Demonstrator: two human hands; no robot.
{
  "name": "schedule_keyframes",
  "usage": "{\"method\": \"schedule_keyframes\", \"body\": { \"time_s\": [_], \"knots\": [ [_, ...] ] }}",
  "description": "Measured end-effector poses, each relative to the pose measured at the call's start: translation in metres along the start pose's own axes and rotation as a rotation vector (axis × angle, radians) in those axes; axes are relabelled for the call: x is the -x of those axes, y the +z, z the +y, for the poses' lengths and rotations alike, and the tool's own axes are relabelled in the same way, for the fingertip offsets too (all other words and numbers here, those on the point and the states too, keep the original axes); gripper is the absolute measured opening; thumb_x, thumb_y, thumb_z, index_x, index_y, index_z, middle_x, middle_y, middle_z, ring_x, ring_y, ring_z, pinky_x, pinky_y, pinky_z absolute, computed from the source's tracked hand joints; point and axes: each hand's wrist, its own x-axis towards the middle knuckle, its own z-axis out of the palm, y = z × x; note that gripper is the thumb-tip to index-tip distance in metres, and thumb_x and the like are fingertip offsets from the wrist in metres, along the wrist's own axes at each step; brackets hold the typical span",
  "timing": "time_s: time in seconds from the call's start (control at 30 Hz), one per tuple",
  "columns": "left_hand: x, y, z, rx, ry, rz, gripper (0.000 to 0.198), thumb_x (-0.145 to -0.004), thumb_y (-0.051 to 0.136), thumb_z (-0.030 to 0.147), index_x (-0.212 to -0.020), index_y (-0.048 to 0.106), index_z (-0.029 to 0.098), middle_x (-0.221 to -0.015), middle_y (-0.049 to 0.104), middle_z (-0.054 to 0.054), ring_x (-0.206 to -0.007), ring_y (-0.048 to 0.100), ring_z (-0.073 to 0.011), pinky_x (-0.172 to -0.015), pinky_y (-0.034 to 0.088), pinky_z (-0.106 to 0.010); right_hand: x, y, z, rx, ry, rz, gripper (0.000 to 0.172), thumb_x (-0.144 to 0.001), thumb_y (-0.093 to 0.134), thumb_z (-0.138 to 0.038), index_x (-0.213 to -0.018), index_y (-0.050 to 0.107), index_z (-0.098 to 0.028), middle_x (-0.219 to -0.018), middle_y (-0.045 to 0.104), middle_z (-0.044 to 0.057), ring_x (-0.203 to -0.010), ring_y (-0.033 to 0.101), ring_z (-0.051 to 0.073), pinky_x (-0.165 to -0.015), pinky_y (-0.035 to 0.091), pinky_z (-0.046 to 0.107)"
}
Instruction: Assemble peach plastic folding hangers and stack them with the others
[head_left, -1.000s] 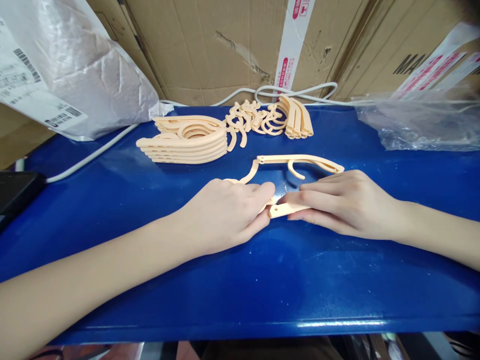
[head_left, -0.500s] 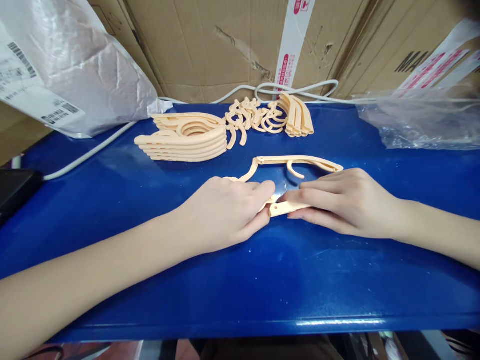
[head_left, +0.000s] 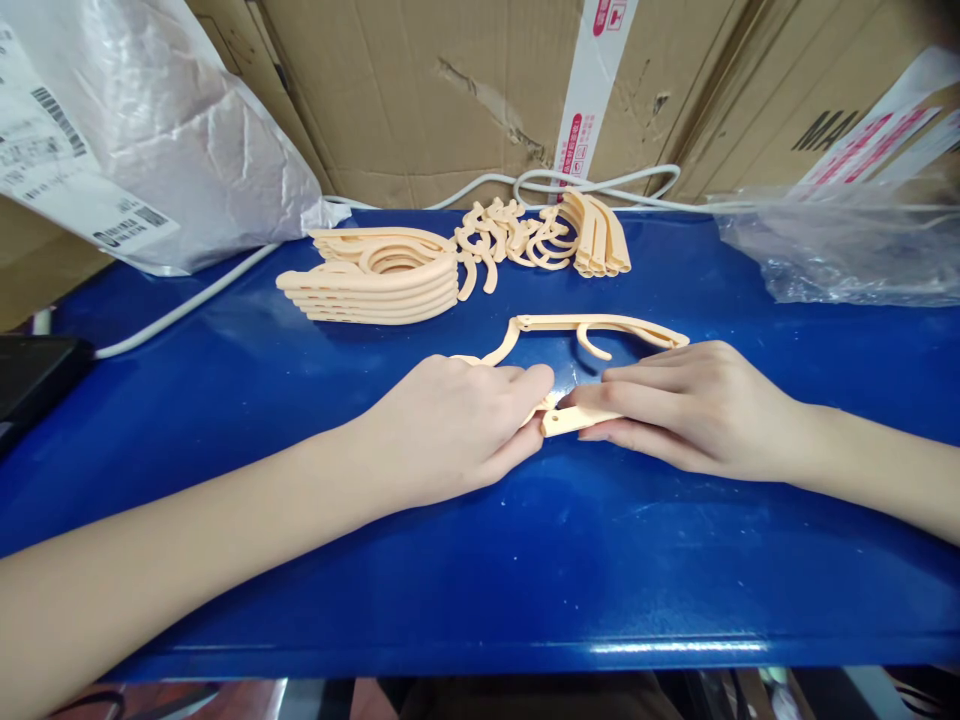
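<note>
Both hands meet above the blue table. My right hand (head_left: 686,410) is closed round a cream plastic hanger arm (head_left: 561,420), whose end with a small round hole sticks out to the left. My left hand (head_left: 457,425) pinches a cream plastic hanger piece (head_left: 536,408) against that end; most of this piece is hidden under the fingers. Just behind the hands lies another hanger arm (head_left: 607,322), with a small hook (head_left: 594,345) curving below it. A curved cream piece (head_left: 504,348) runs from its left end down behind my left hand.
A stack of cream hanger parts (head_left: 367,295), a heap of small hooks (head_left: 510,230) and several upright arms (head_left: 596,240) stand at the back of the blue table (head_left: 465,590). Around them are cardboard boxes (head_left: 420,100), a silver parcel (head_left: 202,130), clear plastic (head_left: 847,250) and a white cable (head_left: 187,300).
The whole view has shifted slightly. Both hands keep their grip, and the pieces between them show no clear movement.
</note>
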Motion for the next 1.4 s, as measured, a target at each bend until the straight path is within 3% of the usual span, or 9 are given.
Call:
{"method": "schedule_keyframes", "body": {
  "time_s": [0.4,0.93,1.4],
  "knots": [
    [-0.0005,0.0023,-0.0016,0.004,0.018,0.038,0.018,-0.089,0.045,0.022,-0.071,0.042,0.02,-0.059,0.052,0.004,-0.051,0.05,-0.0123,-0.045,0.021,-0.024,0.0002,-0.0009,-0.0008,0.055,0.017,0.023,0.024,-0.102,0.042,-0.031,-0.11,0.06,-0.018,-0.073,0.067,-0.001,-0.058,0.062,0.012,-0.056,0.045,0.023],
    [0.0003,0.0024,-0.0008,0.014,0.028,0.037,0.019,-0.089,0.049,0.024,-0.072,0.043,0.02,-0.059,0.052,0.005,-0.051,0.051,-0.0129,-0.045,0.021,-0.024,0.0008,0.0001,0.0001,0.034,0.007,0.018,0.023,-0.101,0.043,-0.031,-0.111,0.059,-0.017,-0.08,0.07,0.0,-0.062,0.064,0.012,-0.057,0.046,0.024],
    [-0.0007,-0.0035,0.0014,0.012,0.004,-0.061,0.02,-0.093,0.051,0.03,-0.077,0.047,0.019,-0.064,0.054,0.004,-0.058,0.056,-0.0145,-0.049,0.024,-0.024,0.0003,-0.0006,0.0009,0.008,0.01,-0.007,0.027,-0.102,0.04,-0.031,-0.111,0.061,-0.017,-0.082,0.072,0.002,-0.064,0.065,0.012,-0.059,0.048,0.023]
  ]
}}
